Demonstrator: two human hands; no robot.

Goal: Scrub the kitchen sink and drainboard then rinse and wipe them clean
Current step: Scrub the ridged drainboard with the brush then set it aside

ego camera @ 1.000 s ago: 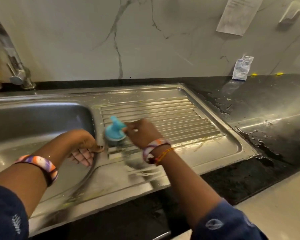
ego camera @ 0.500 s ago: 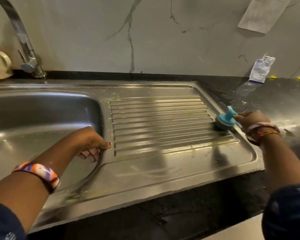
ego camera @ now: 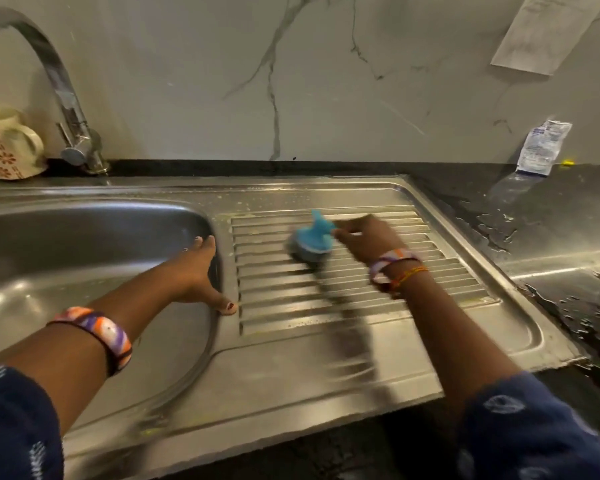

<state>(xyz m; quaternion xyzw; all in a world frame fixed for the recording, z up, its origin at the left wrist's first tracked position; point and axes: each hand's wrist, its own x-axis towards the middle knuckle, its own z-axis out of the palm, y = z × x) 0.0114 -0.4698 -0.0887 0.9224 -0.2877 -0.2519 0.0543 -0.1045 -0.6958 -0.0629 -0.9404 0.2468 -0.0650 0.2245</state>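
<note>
A: Head view, only one. Step?

B: Scrubbing, drainboard part. Right hand (ego camera: 366, 242) pinched the handle of the blue scrubber (ego camera: 310, 242), fingers curled round it, with the pad down on the ribs of the drainboard (ego camera: 413, 341), toward its far edge. Hand and scrubber were smeared with blur, so I judged it mid-stroke.

A: Left hand?

B: Left hand (ego camera: 200, 271) was spread, fingers straight, holding nothing. It rested on the lip between the sink (ego camera: 84, 244) and the drainboard, thumb on the drainboard side, fingertips over the sink side. Bracing, I'd say.

A: Anything else around the drainboard?

B: Faucet (ego camera: 59, 95) beyond the sink, off to the drainboard's left; no water seen running. Mug (ego camera: 6, 143) further left of that. Wet counter (ego camera: 551, 230) to the drainboard's right, a small sachet (ego camera: 542, 147) against the wall there, a paper sheet (ego camera: 548, 29) above it.

A: Progress?

B: Early, I judged. Yellowish residue was visible along the drainboard edges, with rinse and wipe not done.

A: Next move?

B: Probably more strokes along the ribs, pressure kept down into the grooves, then the flat near edge and the sink. Couldn't tell how clean the sink was.
</note>
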